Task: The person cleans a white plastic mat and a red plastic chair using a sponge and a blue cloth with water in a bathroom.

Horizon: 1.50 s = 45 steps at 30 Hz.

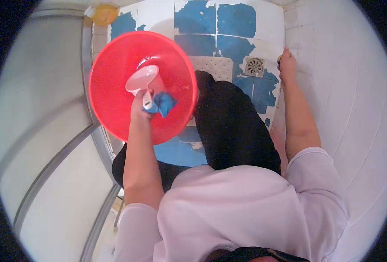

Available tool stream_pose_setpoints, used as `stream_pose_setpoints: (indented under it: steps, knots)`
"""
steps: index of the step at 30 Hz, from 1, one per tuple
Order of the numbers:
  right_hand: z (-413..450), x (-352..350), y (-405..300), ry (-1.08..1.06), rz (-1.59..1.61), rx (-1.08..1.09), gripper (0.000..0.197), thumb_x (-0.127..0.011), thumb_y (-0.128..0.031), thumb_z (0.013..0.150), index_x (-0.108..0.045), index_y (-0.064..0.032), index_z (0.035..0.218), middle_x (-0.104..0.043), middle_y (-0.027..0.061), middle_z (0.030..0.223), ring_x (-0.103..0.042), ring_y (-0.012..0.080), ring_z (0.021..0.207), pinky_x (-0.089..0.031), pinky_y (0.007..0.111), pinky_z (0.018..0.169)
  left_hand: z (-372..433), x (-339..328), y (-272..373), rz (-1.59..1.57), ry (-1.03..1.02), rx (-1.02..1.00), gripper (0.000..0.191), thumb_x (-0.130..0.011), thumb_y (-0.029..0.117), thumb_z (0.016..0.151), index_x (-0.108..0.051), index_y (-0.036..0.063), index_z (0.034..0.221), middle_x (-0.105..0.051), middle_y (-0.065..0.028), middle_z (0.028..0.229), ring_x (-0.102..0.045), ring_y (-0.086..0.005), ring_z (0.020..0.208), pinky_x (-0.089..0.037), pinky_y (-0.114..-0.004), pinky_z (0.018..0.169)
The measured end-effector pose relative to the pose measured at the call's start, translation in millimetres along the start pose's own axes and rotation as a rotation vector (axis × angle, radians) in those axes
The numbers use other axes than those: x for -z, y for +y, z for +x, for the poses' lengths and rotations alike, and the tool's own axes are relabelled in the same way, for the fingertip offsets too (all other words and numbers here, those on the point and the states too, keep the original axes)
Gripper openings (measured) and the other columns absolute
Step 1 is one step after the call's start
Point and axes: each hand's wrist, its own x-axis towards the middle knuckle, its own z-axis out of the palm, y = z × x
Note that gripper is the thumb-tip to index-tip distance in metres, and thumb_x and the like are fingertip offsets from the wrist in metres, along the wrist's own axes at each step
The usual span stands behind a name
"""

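Over a large red plastic basin (111, 75), my left hand (142, 104) grips the handle of a white plastic dipper (142, 78), whose open mouth is tilted. A crumpled blue cloth (165, 104) is bunched against that hand and the dipper's side. What lies in the bottom of the basin is hard to make out. My right hand (287, 65) is closed around a small yellowish object beside the tiled wall at the right; most of that object is hidden by the fingers.
A square metal floor drain (254, 67) lies in the peeling blue-and-white floor. Beside my leg is a pale anti-slip mat (224, 67). A bottle of yellow liquid (104, 14) stands at the top left. Framed frosted panels (46, 65) rise on the left.
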Motion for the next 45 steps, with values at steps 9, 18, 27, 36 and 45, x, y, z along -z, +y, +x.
stream_pose_setpoints:
  steps: [9,18,27,36,45]
  knots:
    - [-3.0,50.6,23.6,-0.153,0.704,-0.239,0.036,-0.043,-0.045,0.084,-0.053,-0.0106,0.089,-0.056,0.0061,0.077,-0.056,0.0202,0.06,-0.046,0.033,0.045,-188.2,-53.9,26.4,0.516,0.025,-0.302,0.011,-0.048,0.017,0.08,-0.052,0.0066,0.083,-0.052,-0.0019,0.064,-0.048,-0.0116,0.047,-0.038,-0.024,0.039]
    - [-12.0,52.8,-2.5,-0.656,1.176,-0.389,0.045,-0.035,-0.052,0.085,-0.053,-0.0128,0.099,-0.056,0.01,0.096,-0.054,0.0324,0.085,-0.045,0.051,0.068,-268.8,-149.8,21.6,0.849,-0.224,-0.479,0.008,-0.051,0.011,0.077,-0.05,0.0058,0.083,-0.053,-0.0006,0.064,-0.047,-0.0062,0.052,-0.035,-0.02,0.046]
    - [-16.5,18.2,-48.6,-0.625,1.216,-0.356,0.04,-0.036,-0.041,0.088,-0.049,-0.0086,0.108,-0.053,0.0134,0.104,-0.053,0.0322,0.093,-0.041,0.052,0.08,-213.1,-265.4,-29.6,1.367,-0.466,-0.434,0.023,-0.053,0.013,0.075,-0.052,0.0015,0.095,-0.055,-0.0035,0.068,-0.053,-0.0119,0.058,-0.041,-0.024,0.051]
    - [22.4,15.7,-11.6,-0.489,1.292,-0.446,0.037,-0.035,-0.038,0.089,-0.046,-0.0096,0.11,-0.052,0.0099,0.11,-0.051,0.0318,0.1,-0.04,0.056,0.081,-184.6,-336.6,-99.0,2.007,-0.565,-0.659,0.035,-0.053,0.022,0.07,-0.054,-0.0052,0.091,-0.058,-0.0255,0.088,-0.058,-0.0351,0.083,-0.044,-0.039,0.075]
    - [38.0,5.4,27.4,-0.536,1.276,-0.509,0.033,-0.041,-0.035,0.087,-0.05,-0.0092,0.106,-0.058,0.0095,0.097,-0.057,0.0292,0.087,-0.045,0.05,0.075,-175.7,-342.2,-119.9,2.098,-0.545,-0.725,0.037,-0.051,0.025,0.073,-0.051,-0.0043,0.095,-0.055,-0.0275,0.092,-0.054,-0.0385,0.09,-0.042,-0.041,0.08]
